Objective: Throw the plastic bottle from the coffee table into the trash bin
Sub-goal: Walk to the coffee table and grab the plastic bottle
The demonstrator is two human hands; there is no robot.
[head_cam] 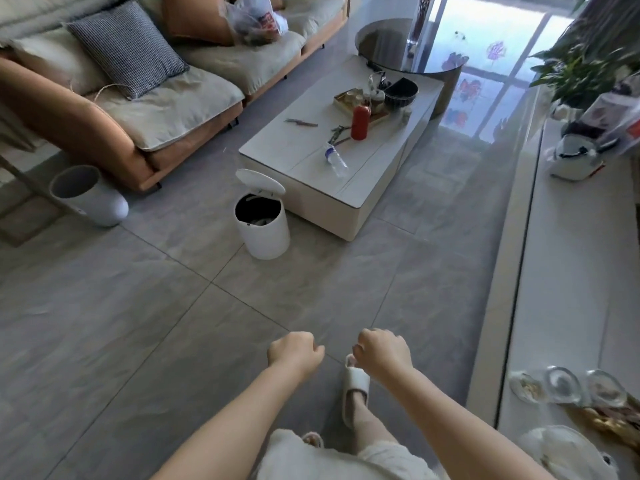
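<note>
A clear plastic bottle (335, 159) with a blue-and-white label lies on its side on the white coffee table (360, 199), near the table's front end. The white trash bin (265, 233) stands on the floor against the table's near-left corner, its lid tipped up and its dark inside showing. My left hand (295, 351) and my right hand (384, 349) hang in loose fists over the grey tiles at the bottom of the view, well short of the table and the bin. Neither hand holds anything.
A red canister (360, 122), a tray of small items (363, 102), a dark bowl (401, 92) and loose sticks sit further back on the table. An orange sofa (86, 133) is at left, a white cylinder (90, 195) on the floor beside it, a long white shelf (568, 271) at right.
</note>
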